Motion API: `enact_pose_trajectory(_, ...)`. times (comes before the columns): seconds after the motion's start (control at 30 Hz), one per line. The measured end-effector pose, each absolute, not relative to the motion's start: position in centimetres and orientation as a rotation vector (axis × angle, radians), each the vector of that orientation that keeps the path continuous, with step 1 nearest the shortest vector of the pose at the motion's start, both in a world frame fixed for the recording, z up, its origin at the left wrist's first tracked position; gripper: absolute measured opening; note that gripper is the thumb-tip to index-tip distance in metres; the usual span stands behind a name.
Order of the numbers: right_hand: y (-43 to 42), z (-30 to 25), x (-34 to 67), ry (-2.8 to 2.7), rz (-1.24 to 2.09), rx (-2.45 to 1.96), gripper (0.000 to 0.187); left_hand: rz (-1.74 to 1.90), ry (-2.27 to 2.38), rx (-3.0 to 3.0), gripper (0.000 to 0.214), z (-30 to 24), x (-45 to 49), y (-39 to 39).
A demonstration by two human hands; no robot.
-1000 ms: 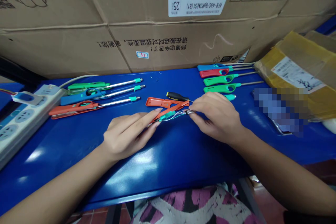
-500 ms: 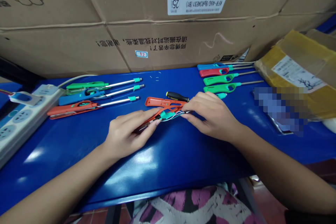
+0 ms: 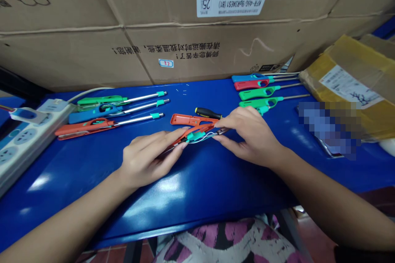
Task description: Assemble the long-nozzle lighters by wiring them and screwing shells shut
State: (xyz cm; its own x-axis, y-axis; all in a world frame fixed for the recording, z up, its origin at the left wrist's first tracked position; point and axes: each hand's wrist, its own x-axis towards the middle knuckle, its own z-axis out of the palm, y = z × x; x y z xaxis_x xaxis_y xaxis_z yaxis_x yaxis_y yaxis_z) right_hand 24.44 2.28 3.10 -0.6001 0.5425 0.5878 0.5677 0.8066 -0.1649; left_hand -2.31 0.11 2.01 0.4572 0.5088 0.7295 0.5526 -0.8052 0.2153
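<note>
An opened orange lighter shell (image 3: 191,121) lies in the middle of the blue table (image 3: 197,189). My left hand (image 3: 148,155) pinches one orange half with its green part and thin wires (image 3: 197,135). My right hand (image 3: 248,133) pinches the small metal piece at the other end of those wires. Just behind them lies a black-handled screwdriver (image 3: 208,112).
Three long-nosed lighters (image 3: 108,111) lie at the left, several more (image 3: 262,91) at the right rear. A white power strip (image 3: 21,139) sits at the far left. Large cardboard boxes (image 3: 173,24) wall the back; a yellow-taped parcel (image 3: 348,82) is at the right.
My right hand has slid a little to the left, bringing the metal piece closer to the orange half. My left hand has shifted slightly left as well.
</note>
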Motion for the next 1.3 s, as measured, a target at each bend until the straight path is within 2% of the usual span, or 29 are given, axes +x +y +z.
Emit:
enact_pose_trajectory(0.5, 2.24, 2.95, 24.54, -2.286, -0.158, -0.716, 0.013, -1.23, -0.871, -2.603, 0.031, 2.63, -2.35, 0.1)
enact_pose_trajectory(0.97, 1.76, 3.19, 24.2, -2.279, -0.036, -0.755, 0.001, -1.235, -0.889, -2.625, 0.033, 2.24, -2.24, 0.05)
enact_pose_trajectory(1.3, 1.42, 3.59, 23.97, -2.329, 0.044, -0.78, 0.006, -1.238, -0.872, -2.645, 0.036, 2.14, -2.15, 0.15)
